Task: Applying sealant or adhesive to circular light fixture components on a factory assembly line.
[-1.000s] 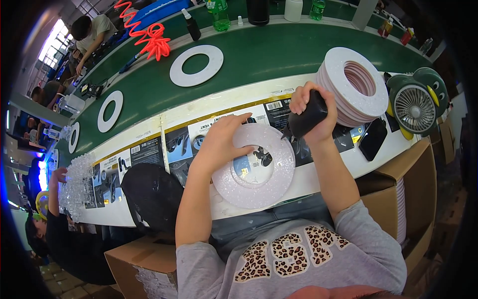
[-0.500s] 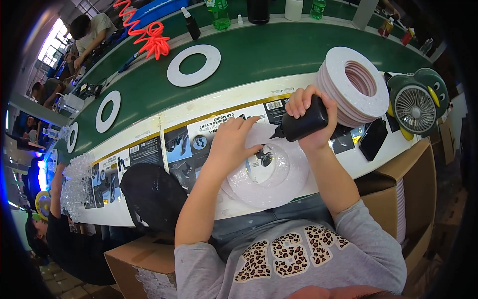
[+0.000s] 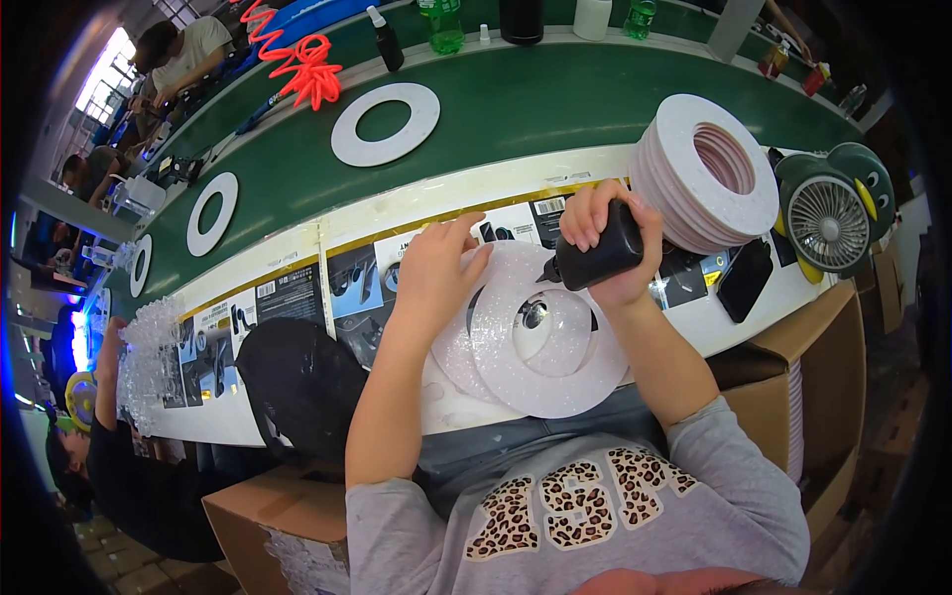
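My right hand (image 3: 617,253) is wrapped round a black squeeze bottle (image 3: 601,248), tilted with its pointed nozzle toward the left. Close under that tip is the upper edge of a speckled white ring (image 3: 535,395). Another white ring (image 3: 451,359) lies partly beneath it, showing at the left. My left hand (image 3: 441,266) hovers by the upper left of these rings, thumb and fingers apart and nothing held. Whether its fingertips touch a ring I cannot tell.
A tall stack of white rings (image 3: 684,213), a black phone (image 3: 744,281) and a green fan (image 3: 831,220) stand at the right. Single rings (image 3: 421,127) lie on the green conveyor belt (image 3: 288,183). A black cap-like object (image 3: 299,387) sits left, near a co-worker (image 3: 139,491).
The rings have spread apart, baring more of the lower one at the left. My left hand has drawn slightly left. My right hand still grips the bottle, a little lower and further left.
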The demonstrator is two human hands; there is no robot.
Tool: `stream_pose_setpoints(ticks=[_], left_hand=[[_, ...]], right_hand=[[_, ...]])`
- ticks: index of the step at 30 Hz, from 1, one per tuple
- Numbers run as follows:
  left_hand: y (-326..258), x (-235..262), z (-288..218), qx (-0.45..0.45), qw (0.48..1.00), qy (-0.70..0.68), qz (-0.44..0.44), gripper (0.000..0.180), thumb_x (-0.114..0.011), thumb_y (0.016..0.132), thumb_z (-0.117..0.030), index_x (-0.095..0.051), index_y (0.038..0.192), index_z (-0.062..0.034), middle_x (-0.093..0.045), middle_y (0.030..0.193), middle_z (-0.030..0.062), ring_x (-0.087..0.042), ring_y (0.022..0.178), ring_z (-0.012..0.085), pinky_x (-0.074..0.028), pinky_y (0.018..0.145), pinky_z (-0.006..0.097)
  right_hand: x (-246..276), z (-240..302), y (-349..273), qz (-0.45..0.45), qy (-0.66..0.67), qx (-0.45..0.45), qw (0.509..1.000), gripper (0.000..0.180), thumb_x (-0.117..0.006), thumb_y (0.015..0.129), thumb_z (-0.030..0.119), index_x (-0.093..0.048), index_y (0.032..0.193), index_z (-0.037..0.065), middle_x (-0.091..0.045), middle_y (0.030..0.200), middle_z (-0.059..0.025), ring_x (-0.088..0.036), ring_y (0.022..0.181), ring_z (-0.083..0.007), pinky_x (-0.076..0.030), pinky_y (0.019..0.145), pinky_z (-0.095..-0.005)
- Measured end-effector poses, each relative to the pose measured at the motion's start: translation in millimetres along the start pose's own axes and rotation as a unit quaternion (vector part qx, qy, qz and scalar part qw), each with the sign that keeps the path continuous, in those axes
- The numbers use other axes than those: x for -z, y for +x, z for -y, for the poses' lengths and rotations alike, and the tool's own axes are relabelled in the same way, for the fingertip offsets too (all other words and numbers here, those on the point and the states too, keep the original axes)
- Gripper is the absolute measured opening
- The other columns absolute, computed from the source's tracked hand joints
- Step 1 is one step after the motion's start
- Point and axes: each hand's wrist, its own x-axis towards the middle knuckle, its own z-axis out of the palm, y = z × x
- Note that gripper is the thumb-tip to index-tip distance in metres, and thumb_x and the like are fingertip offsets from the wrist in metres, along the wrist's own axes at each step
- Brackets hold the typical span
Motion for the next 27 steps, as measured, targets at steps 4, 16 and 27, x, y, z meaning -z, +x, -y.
stream_pose_setpoints(ticks=[4,16,27], left_hand=[[1.0,-3.2,1.9,-0.01,1.0,0.012,-0.008,0.033,-0.071,0.082,-0.016,-0.064,0.112,-0.0071,-0.067,0.083,0.0061,-0.062,0.084,0.0258,-0.048,0.077,0.039],[-1.8,-7.2,2.5,-0.021,0.999,0.025,-0.005,0.031,-0.071,0.082,-0.017,-0.065,0.11,-0.0087,-0.066,0.082,0.0045,-0.062,0.083,0.024,-0.048,0.076,0.038],[0.0,-5.4,1.0,-0.037,0.999,0.026,-0.012,0.03,-0.071,0.081,-0.016,-0.065,0.109,-0.0075,-0.066,0.082,0.0049,-0.062,0.082,0.0243,-0.048,0.075,0.037]], right_hand=[[1.0,-1.6,-0.1,0.004,-0.004,-0.006,1.0,0.039,-0.034,0.097,0.038,-0.042,0.076,0.006,-0.043,0.068,-0.0058,-0.042,0.065,-0.0147,-0.036,0.065,-0.027],[-3.9,-3.5,-1.1,-0.033,-0.031,-0.015,0.999,0.038,-0.037,0.095,0.039,-0.041,0.074,0.008,-0.04,0.065,-0.0028,-0.04,0.06,-0.0127,-0.035,0.061,-0.0268],[2.8,-2.7,0.0,-0.012,-0.006,-0.016,1.0,0.038,-0.034,0.097,0.038,-0.042,0.076,0.007,-0.043,0.068,-0.0055,-0.041,0.065,-0.0151,-0.035,0.065,-0.0274]])
